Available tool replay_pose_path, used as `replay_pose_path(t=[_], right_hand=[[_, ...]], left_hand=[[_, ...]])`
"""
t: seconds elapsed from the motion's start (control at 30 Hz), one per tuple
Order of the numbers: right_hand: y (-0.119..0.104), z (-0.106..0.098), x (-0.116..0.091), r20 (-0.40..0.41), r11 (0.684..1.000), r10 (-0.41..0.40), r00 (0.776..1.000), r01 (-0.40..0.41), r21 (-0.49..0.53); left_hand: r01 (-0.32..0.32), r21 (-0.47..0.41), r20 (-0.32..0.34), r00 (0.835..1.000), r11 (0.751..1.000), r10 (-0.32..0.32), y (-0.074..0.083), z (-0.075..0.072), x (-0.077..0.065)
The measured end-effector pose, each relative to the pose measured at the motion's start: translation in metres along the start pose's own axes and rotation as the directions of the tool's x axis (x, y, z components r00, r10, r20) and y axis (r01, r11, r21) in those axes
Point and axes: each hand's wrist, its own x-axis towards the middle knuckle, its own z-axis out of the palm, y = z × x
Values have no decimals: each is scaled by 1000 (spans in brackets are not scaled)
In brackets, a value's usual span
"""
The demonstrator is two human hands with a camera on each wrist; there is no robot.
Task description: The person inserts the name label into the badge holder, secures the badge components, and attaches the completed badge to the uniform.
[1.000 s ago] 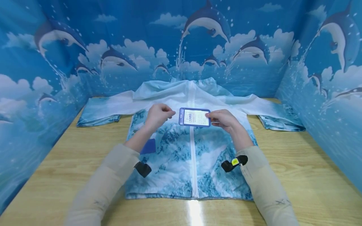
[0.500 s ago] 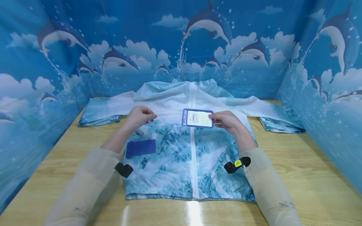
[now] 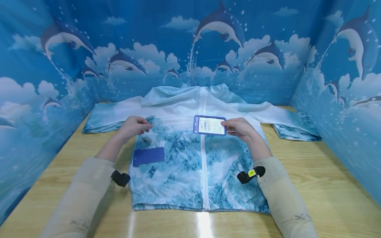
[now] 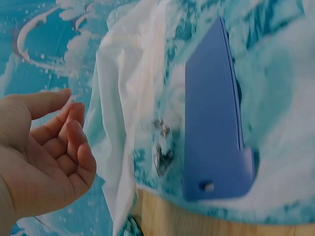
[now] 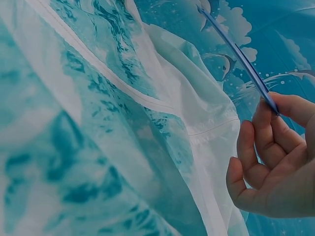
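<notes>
My right grip (image 3: 240, 129) covers one edge of the card (image 3: 208, 126), its fine print too small to read; near my left grip (image 3: 133, 127), metal bits (image 4: 164, 158) blur.

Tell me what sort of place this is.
Probably a screened-off tabletop work booth: blue dolphin-printed sheeting walls in three sides of a pale wood-grain table, and a teal-and-white zip-fronted jacket lies spread on it.
</notes>
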Motion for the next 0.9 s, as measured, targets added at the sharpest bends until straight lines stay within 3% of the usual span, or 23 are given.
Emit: replay_pose_path(t=[0.33, 0.6, 0.9], right_hand=[[1, -1, 0, -2, 1000, 10, 1000, -10, 6], [1, -1, 1, 5, 1000, -1, 1000, 1, 9], [1, -2, 1, 6, 1000, -5, 1000, 4, 10]], left_hand=[[16, 53, 26, 1000, 998, -17, -26, -15, 7], [42, 154, 88, 995, 987, -56, -39, -14, 14], [-30, 255, 146, 989, 966, -8, -52, -6, 24]])
